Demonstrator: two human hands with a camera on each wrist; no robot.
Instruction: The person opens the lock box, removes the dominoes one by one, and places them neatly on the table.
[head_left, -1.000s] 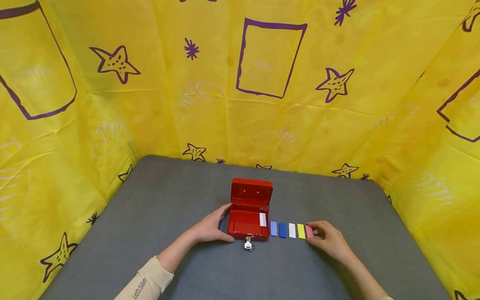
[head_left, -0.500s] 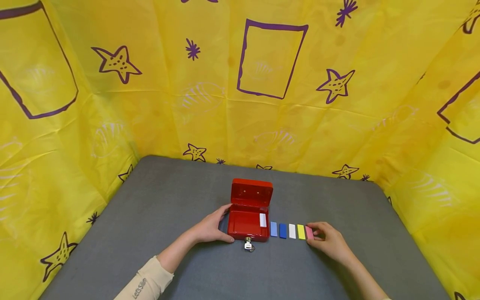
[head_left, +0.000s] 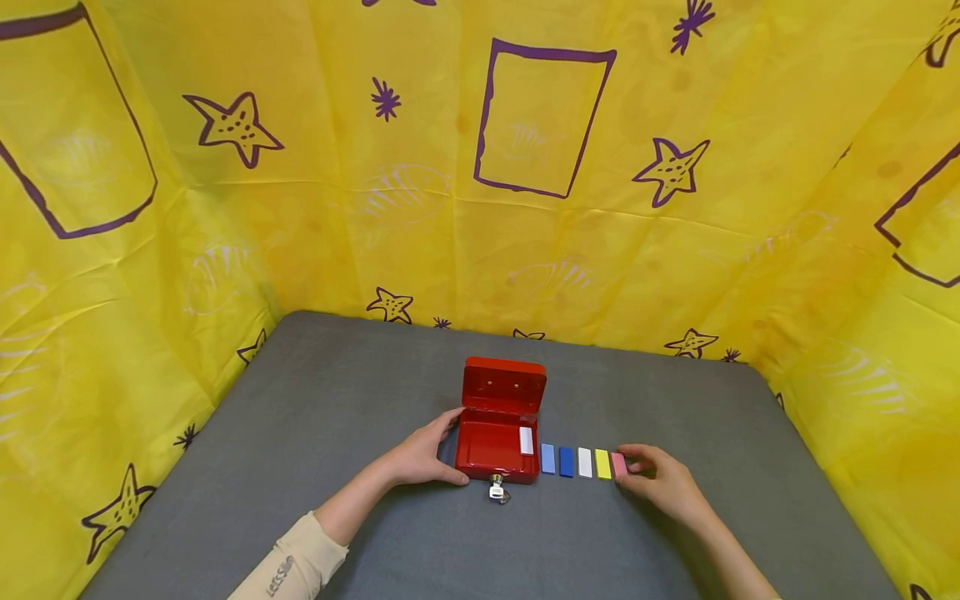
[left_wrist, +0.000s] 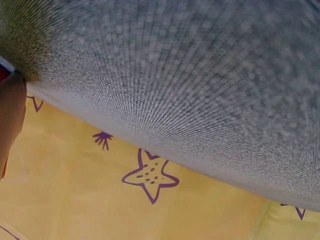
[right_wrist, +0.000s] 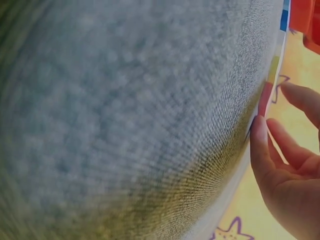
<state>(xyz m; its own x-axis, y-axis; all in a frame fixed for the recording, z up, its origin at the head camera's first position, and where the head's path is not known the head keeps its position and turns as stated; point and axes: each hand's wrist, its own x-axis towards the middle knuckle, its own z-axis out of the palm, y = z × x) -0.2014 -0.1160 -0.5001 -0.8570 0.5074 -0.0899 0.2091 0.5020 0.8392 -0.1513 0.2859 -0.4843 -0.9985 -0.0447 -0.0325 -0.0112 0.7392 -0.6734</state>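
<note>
A red metal cash box (head_left: pixel 498 467) stands on the grey table with its lid (head_left: pixel 503 387) raised. Inside, at the right, lies a white block (head_left: pixel 527 440). My left hand (head_left: pixel 422 454) grips the box's left side, thumb at the front corner and fingers towards the back. To the right of the box runs a row of blocks: light blue (head_left: pixel 548 459), dark blue (head_left: pixel 566 462), white (head_left: pixel 585 462), yellow (head_left: pixel 603 464) and pink (head_left: pixel 618 465). My right hand (head_left: pixel 662 479) is at the pink block; in the right wrist view the thumb meets its near end and the index finger shows a gap above it.
A lock with keys (head_left: pixel 497 489) sticks out from the box's front. Yellow fabric (head_left: pixel 405 225) with purple starfish drawings hangs behind and at both sides of the grey table (head_left: pixel 360 375).
My right hand has shifted very slightly to the right at the pink block. My left hand, the box and the row of blocks stay in place.
</note>
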